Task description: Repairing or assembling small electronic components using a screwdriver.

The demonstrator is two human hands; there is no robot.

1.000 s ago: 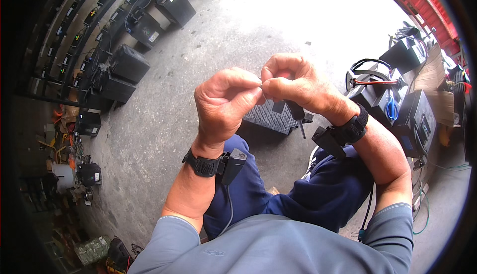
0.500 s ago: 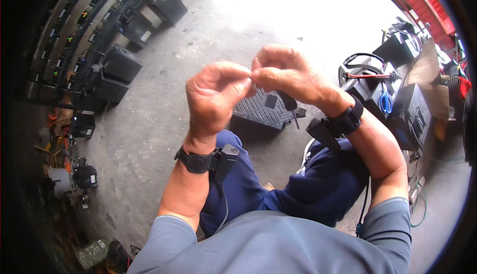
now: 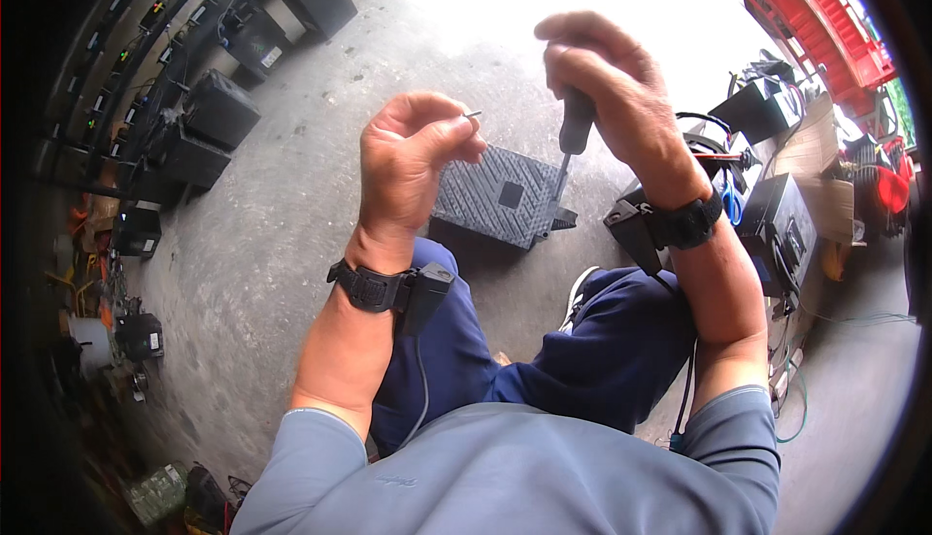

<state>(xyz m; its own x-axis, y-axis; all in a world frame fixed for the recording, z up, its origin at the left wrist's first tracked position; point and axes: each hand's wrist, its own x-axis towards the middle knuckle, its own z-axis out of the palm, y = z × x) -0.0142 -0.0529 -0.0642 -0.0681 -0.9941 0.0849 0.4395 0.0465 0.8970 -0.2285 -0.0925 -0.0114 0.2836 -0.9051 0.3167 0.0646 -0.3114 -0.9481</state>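
My left hand (image 3: pixel 408 151) pinches a small, thin, screw-like metal piece (image 3: pixel 473 114) between thumb and forefinger, its tip sticking out to the right. Up and to the right, my right hand (image 3: pixel 612 83) holds a screwdriver (image 3: pixel 577 122) by its black handle. The metal shaft points down, and the forefinger is stretched out past the handle. Below both hands, on the floor, lies a dark box (image 3: pixel 482 195) with a ribbed grey top and a small black square on it. A black connector or clip juts from its right corner. The screwdriver's tip appears over the box's right edge; I cannot tell whether it touches.
Black boxes (image 3: pixel 228 113) line the rack at the left. To the right stand more black boxes (image 3: pixel 780 224), blue-handled scissors (image 3: pixel 732 200), cables and cardboard (image 3: pixel 825 200). A red metal structure (image 3: pixel 825 20) is at the upper right. My knees frame the near side.
My hands, which were together at the fingertips, have parted. The right hand has moved up and right with the screwdriver, which now shows more plainly. The left keeps the small metal piece.
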